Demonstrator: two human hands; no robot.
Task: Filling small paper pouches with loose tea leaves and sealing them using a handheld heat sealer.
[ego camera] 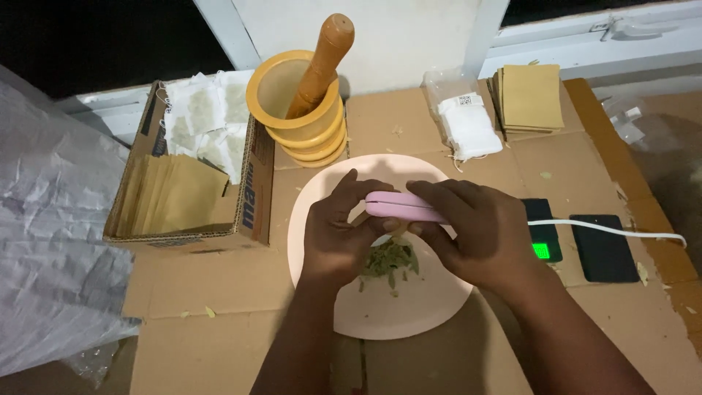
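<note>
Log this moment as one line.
both hands on pink sealer | over pink plate | dried leaves beneath | mortar behind

Both hands (409, 234) grip pink sealer (402, 208) over plate (395, 311).

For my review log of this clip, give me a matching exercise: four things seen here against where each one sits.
Things:
1. wooden pestle
2. dried green leaves
3. pink handheld device
4. small white bags

Places:
A. on the pink plate
B. standing in the yellow mortar
C. beside the stack of brown envelopes
D. held between the left hand and right hand

Pairs: 1-B, 2-A, 3-D, 4-C
</note>
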